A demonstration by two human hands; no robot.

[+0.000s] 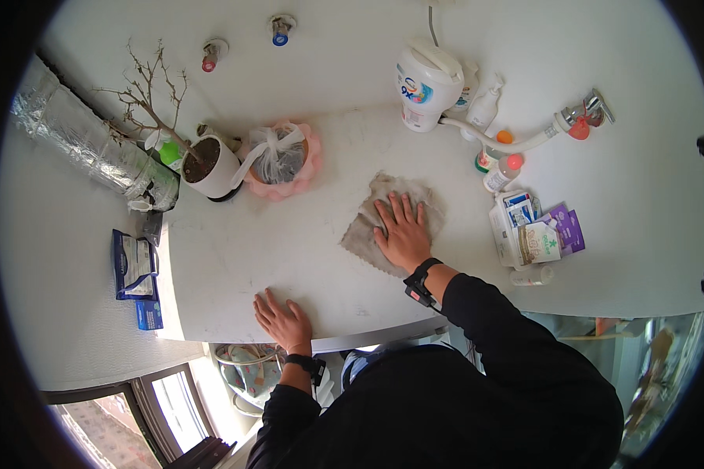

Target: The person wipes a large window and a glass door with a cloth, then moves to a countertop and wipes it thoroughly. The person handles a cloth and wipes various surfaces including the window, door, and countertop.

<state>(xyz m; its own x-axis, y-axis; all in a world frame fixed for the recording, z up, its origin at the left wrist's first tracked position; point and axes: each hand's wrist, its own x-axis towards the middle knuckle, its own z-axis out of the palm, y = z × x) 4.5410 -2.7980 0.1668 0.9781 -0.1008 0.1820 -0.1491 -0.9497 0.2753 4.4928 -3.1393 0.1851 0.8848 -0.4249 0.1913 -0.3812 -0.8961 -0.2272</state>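
Note:
My right hand (405, 237) lies flat, fingers spread, on a grey-beige cleaning cloth (364, 234) with scalloped edges. The cloth is spread with some wrinkles over a white tabletop (240, 246), and the palm hides its middle. Nearer the front edge, my left hand (284, 322) rests palm down on the bare white surface, holding nothing. Each wrist wears a black strap with a small device. Faint dark marks show on the tabletop around both hands.
At the back left stand a potted bare plant (211, 167) and a pink scalloped bowl (314, 170) holding a tied plastic bag. A white detergent jug (425, 88), bottles (501, 173) and a white plastic box (504, 234) of packets line the right. A hose (504, 143) runs to a wall tap (581, 111).

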